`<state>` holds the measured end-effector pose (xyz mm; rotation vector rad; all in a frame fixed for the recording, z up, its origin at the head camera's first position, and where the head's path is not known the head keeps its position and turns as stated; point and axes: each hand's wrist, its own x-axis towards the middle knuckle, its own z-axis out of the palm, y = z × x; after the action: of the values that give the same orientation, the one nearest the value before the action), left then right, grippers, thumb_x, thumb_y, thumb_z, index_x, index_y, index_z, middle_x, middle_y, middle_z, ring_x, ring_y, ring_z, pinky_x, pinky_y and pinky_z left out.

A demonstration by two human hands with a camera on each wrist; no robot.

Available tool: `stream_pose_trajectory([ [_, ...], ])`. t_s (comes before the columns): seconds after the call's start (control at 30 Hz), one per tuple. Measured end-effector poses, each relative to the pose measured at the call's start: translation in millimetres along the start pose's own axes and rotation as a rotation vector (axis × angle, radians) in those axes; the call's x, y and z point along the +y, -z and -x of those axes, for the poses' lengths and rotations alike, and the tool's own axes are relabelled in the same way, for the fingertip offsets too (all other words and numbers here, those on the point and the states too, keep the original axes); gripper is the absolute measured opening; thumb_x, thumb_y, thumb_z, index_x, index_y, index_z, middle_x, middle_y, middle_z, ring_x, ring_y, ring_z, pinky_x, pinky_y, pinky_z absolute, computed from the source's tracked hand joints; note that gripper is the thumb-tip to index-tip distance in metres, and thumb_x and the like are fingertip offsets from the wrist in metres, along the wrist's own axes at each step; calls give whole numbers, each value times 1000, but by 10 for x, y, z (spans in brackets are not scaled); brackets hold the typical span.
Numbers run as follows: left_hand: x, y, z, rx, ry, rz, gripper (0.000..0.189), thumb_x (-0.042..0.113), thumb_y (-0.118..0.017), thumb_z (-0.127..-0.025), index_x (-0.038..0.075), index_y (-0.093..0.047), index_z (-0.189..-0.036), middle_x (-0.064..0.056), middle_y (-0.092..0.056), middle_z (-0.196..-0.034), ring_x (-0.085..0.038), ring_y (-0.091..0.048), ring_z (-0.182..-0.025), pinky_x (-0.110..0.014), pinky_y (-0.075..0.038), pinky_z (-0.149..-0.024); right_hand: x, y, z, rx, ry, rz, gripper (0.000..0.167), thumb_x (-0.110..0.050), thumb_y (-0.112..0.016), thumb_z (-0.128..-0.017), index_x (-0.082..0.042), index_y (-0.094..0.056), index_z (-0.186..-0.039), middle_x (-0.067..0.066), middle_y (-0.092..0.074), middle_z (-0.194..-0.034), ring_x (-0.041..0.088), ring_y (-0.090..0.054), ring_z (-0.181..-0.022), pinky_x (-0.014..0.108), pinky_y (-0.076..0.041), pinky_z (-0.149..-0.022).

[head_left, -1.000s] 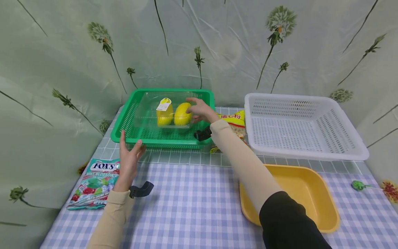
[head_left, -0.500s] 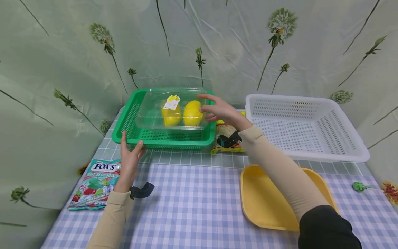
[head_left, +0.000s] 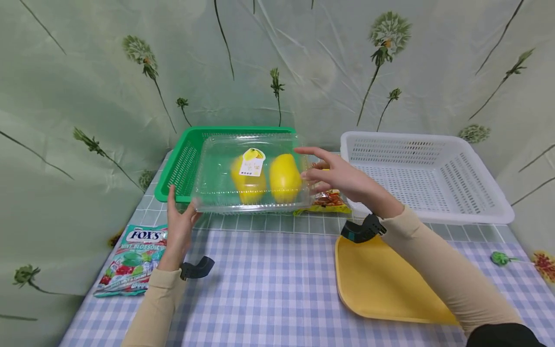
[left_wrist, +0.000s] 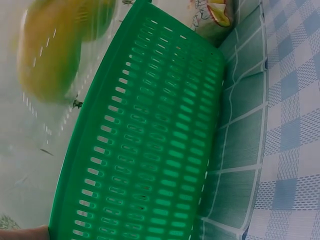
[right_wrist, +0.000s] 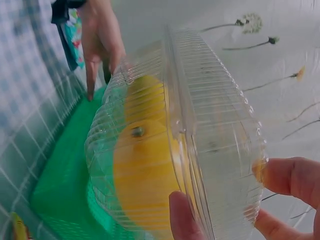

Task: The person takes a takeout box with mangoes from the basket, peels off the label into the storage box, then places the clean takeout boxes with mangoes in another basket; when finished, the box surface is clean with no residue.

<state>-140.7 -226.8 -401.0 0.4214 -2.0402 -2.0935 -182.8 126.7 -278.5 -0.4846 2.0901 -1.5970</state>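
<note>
A clear plastic clamshell box (head_left: 214, 166) with two yellow, mango-like fruits (head_left: 284, 177) and a white label is tilted above the green basket (head_left: 177, 164). My right hand (head_left: 340, 176) holds its right end. In the right wrist view the thumb (right_wrist: 184, 217) presses one side of the box and fingertips touch the lid. My left hand (head_left: 178, 229) is at the basket's near left corner, index finger straight at the rim and thumb spread. One finger (left_wrist: 25, 233) touches the rim in the left wrist view, where the basket's holed wall (left_wrist: 150, 135) fills the middle.
A white basket (head_left: 425, 178) stands at the back right, with a yellow tray (head_left: 386, 284) in front of it. Food packets (head_left: 327, 202) lie between the baskets, partly hidden. A FOX'S candy bag (head_left: 132, 260) lies at left, a green lollipop (head_left: 500, 259) at right.
My right hand has raised the fruit box out of the green basket and brought it nearer and to the right. My left hand has stayed at the basket corner.
</note>
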Motion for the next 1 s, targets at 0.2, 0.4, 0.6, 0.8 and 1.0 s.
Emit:
stream_pose_trajectory([
  [0.2,-8,1,-1,8,-13,-14,76,18,-50,-101,26,2,-155,-14,1,-158,-38,-39,-130,-48,-31,-107,162,-20,294,4,-16,40,61,-17,-60,-95,-18,-33,-150,23,-39,-136,36,-51,-111,43,-54,-82],
  [0.4,5,-4,-7,-3,-7,12,75,12,-47,-101,26,4,-155,-16,-10,-155,-36,-39,-131,-44,-34,-106,302,-93,524,-13,-4,-1,60,-16,-61,-95,-17,-35,-149,25,-40,-131,37,-48,-109,44,-54,-80],
  [0.6,-6,15,0,-35,-23,34,76,11,-47,-101,26,5,-155,-16,-6,-156,-38,-37,-132,-42,-34,-106,388,-206,705,-31,-10,2,60,-19,-62,-95,-20,-35,-148,22,-35,-138,37,-41,-118,41,-54,-80],
  [0.8,-22,20,-10,-40,-39,26,74,11,-47,-101,23,3,-155,-15,-3,-156,-41,-36,-131,-42,-33,-107,482,-326,815,-47,-24,10,63,-19,-63,-94,-23,-33,-149,18,-33,-139,38,-42,-117,40,-54,-81],
  [1.0,-10,16,-14,-41,-41,42,74,9,-47,-101,20,2,-155,-14,-5,-155,-37,-38,-130,-40,-35,-105,641,-419,828,-77,-32,2,64,-14,-62,-94,-23,-31,-150,20,-36,-132,35,-49,-106,41,-54,-78],
])
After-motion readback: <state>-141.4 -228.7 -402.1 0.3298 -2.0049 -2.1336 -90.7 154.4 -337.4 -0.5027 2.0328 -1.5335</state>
